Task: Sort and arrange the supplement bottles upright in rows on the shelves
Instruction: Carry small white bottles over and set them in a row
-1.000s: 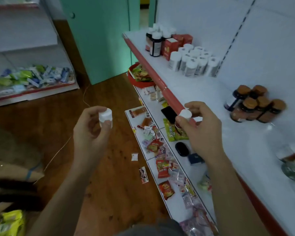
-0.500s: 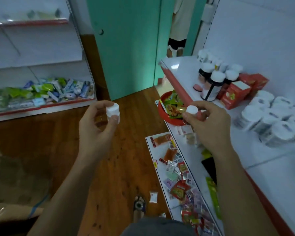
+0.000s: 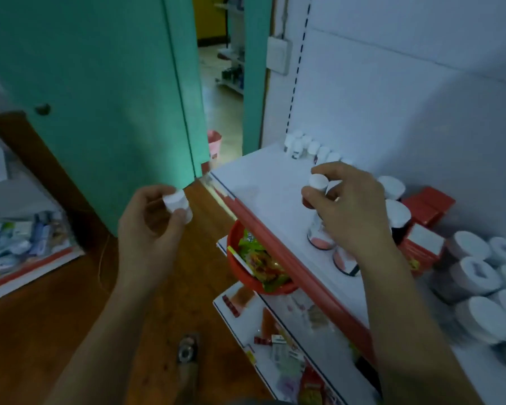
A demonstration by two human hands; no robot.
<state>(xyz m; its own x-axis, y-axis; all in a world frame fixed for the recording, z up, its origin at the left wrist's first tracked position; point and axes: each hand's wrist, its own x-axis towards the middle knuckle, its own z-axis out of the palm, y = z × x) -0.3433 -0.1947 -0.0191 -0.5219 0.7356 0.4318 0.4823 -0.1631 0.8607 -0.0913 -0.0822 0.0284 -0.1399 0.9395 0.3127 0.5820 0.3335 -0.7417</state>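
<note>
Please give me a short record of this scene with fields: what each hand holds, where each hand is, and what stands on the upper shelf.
left hand: holds a small white-capped bottle, over the wooden floor
right hand: holds a second white-capped bottle, over the upper shelf
back of shelf: row of small white bottles, upright
right of hand: red boxes, white-lidded jars
lower shelf: red bowl with snack packets

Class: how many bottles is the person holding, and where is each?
2. One white-capped bottle is in the left hand, over the wooden floor; the other bottle is in the right hand, above the top shelf. A palm could hide more.
</note>
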